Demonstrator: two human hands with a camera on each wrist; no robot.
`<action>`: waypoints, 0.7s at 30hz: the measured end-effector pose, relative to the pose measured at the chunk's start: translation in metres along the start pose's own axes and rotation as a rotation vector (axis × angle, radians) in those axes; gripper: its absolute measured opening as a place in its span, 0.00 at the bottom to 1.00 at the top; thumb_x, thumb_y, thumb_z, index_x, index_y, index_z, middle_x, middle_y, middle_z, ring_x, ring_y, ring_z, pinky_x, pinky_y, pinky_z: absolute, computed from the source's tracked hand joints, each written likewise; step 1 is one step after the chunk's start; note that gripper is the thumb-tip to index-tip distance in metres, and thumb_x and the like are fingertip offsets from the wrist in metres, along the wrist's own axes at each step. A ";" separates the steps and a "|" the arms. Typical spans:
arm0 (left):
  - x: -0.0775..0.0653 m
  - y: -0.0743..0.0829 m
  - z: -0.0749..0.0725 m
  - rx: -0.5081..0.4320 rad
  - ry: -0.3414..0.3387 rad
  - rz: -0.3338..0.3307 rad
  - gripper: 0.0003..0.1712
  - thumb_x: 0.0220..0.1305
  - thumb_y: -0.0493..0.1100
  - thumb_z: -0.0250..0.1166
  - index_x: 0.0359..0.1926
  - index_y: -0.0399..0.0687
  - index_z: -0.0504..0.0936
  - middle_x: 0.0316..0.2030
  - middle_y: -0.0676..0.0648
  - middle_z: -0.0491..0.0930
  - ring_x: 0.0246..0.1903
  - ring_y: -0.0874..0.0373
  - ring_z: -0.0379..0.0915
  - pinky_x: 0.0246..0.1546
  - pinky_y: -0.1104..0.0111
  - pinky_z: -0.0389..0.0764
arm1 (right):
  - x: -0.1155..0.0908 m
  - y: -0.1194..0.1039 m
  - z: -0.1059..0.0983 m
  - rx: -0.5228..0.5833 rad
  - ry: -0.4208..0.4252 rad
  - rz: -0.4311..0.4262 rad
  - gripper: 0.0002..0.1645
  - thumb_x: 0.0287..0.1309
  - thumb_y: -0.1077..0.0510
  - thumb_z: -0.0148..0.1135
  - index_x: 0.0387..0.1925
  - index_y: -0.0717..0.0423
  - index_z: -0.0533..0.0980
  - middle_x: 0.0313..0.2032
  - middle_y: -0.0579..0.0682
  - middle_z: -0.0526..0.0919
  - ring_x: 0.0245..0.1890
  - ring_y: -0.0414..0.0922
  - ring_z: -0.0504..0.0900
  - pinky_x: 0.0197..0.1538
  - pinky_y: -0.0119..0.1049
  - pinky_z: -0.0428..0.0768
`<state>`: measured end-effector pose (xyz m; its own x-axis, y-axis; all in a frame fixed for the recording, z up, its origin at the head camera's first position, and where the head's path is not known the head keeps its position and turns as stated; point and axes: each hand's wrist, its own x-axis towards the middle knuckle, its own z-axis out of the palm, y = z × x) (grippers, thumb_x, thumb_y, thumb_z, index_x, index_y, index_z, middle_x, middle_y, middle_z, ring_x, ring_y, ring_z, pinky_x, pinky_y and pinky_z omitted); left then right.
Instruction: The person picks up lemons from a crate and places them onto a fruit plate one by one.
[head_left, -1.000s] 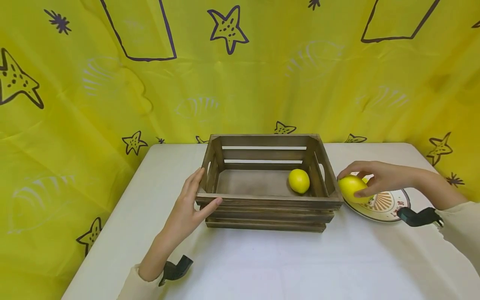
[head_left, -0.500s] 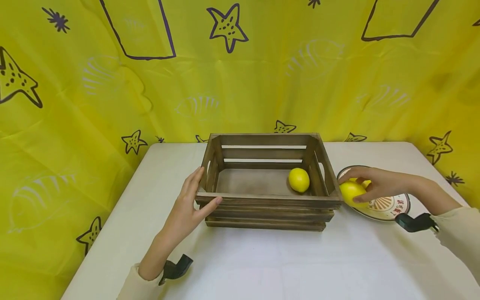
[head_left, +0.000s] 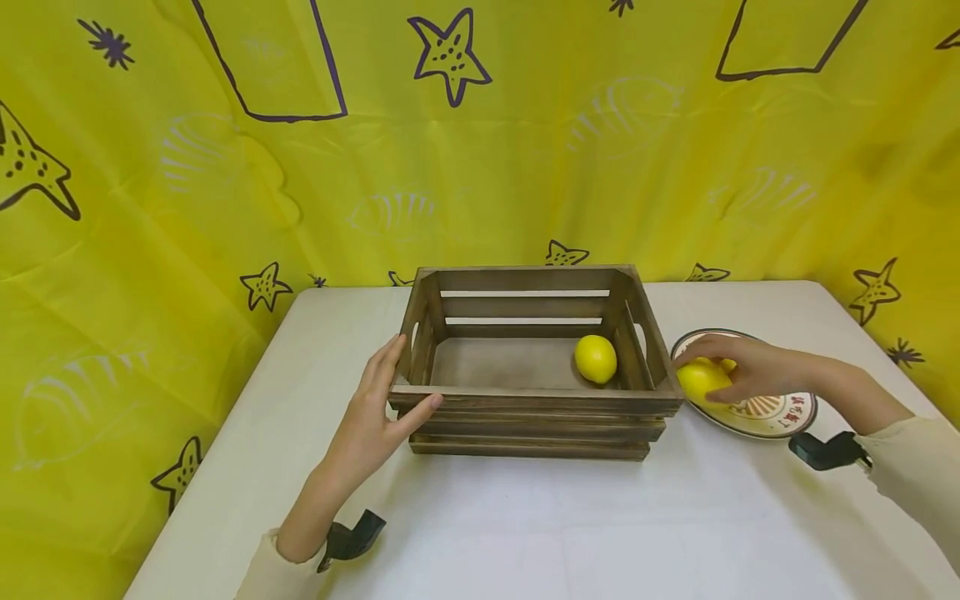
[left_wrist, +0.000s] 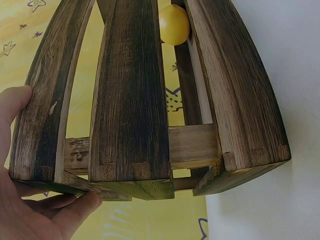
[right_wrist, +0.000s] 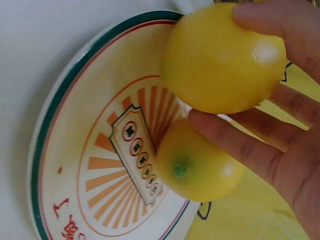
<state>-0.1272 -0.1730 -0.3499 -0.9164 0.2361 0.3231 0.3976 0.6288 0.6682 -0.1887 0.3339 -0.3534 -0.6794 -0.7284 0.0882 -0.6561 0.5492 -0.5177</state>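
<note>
A brown slatted wooden crate (head_left: 536, 425) stands mid-table with a yellow lemon (head_left: 596, 359) at the right of its floor. My left hand (head_left: 380, 408) grips the crate's near left corner, thumb on the front slat and fingers along the left side, as the left wrist view also shows. With thumb and fingers, my right hand (head_left: 757, 367) holds a second lemon (right_wrist: 225, 57) over a patterned plate (head_left: 780, 417), close to the crate's right wall. Another lemon (right_wrist: 200, 162), green at its tip, lies on the plate beneath the held one.
White cloth covers the table (head_left: 540, 525). Behind it and along its sides hangs a yellow curtain (head_left: 510, 183) with starfish drawings. The crate's right wall overlaps the plate's left rim in the head view.
My right hand has dropped slightly toward the plate with the lemon, and the plate's far rim shows now. The left hand stays on the crate's corner.
</note>
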 end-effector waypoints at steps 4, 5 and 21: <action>0.000 0.000 0.000 -0.013 -0.003 -0.006 0.52 0.62 0.50 0.69 0.77 0.45 0.49 0.73 0.40 0.51 0.70 0.38 0.54 0.63 0.40 0.63 | -0.001 0.004 0.003 -0.099 0.087 0.020 0.26 0.43 0.68 0.75 0.47 0.53 0.80 0.48 0.45 0.76 0.47 0.28 0.69 0.40 0.34 0.80; -0.001 0.000 -0.001 -0.016 -0.005 -0.011 0.52 0.62 0.50 0.69 0.77 0.45 0.49 0.73 0.41 0.51 0.70 0.39 0.54 0.63 0.41 0.63 | -0.001 0.005 0.003 -0.109 0.100 0.034 0.24 0.44 0.68 0.75 0.46 0.52 0.80 0.48 0.44 0.77 0.48 0.27 0.69 0.40 0.36 0.80; 0.000 0.001 0.000 -0.011 -0.003 -0.006 0.52 0.62 0.50 0.69 0.76 0.44 0.49 0.73 0.40 0.51 0.70 0.39 0.53 0.63 0.40 0.63 | -0.004 0.008 0.003 0.005 0.092 0.081 0.18 0.56 0.68 0.67 0.49 0.55 0.80 0.49 0.45 0.79 0.50 0.23 0.70 0.42 0.29 0.80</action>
<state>-0.1265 -0.1725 -0.3492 -0.9188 0.2344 0.3175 0.3928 0.6224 0.6771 -0.1903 0.3397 -0.3598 -0.7574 -0.6411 0.1235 -0.5965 0.6026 -0.5302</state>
